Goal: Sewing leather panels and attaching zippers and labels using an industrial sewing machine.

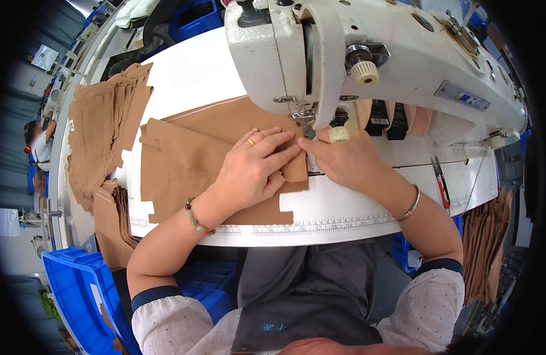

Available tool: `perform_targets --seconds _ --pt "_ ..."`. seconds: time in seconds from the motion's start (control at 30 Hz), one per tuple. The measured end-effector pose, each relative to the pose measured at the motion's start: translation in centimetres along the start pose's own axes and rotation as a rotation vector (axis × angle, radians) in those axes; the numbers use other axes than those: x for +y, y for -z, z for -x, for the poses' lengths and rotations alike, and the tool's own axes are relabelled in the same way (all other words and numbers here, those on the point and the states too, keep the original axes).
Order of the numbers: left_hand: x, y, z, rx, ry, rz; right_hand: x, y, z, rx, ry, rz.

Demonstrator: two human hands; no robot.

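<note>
A: In the head view, where is the brown cloth [172, 171] found?

B: It is spread on the white table [190, 65], mostly to the left of both hands, with its right edge brought close to the foot [303, 115] of the sewing machine [403, 53].

A: Which way is its long axis turned?

B: Roughly left to right, it seems, though the layers are overlapped and the edges are bent by the wide lens.

A: Which hand is nearer?

B: The left hand [249, 163]. It is laid on the cloth, fingers loosely extended and close together, palm down, with nothing seen gripped.

A: And the right hand [350, 160]?

B: It is held at the cloth's right edge, index finger pointed left, nearly meeting the left fingertips. The other fingers are curled and partly hidden; whether cloth is pinched cannot be told.
</note>
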State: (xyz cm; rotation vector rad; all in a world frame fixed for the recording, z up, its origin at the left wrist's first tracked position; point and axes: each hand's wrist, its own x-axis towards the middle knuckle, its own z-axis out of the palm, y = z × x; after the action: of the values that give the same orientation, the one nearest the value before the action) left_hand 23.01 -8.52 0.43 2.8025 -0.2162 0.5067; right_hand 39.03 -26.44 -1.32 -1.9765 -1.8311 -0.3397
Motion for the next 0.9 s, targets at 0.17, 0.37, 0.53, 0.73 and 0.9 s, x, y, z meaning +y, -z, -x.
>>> perform_targets --seconds 0.17,0.37,0.53,0.73,0.9 --pt "-1.4 -0.4 -0.8 0.062 -0.017 0.021 0.5 -0.3 -0.3 0.044 -0.022 0.013" --pt "-0.2 0.2 -0.9 0.107 -0.031 -0.002 0.5 0.4 -0.3 0.044 -0.010 -0.022" --pt "0.6 0.7 1.2 0.069 -0.179 0.048 0.3 2.0 0.0 -0.126 0.089 -0.266" --pt "0.6 0.5 1.4 0.092 -0.169 0.073 0.4 2.5 0.2 -0.157 0.193 -0.344" --pt "0.1 0.1 1.3 0.103 -0.159 0.111 0.4 1.9 0.4 -0.146 0.197 -0.322"
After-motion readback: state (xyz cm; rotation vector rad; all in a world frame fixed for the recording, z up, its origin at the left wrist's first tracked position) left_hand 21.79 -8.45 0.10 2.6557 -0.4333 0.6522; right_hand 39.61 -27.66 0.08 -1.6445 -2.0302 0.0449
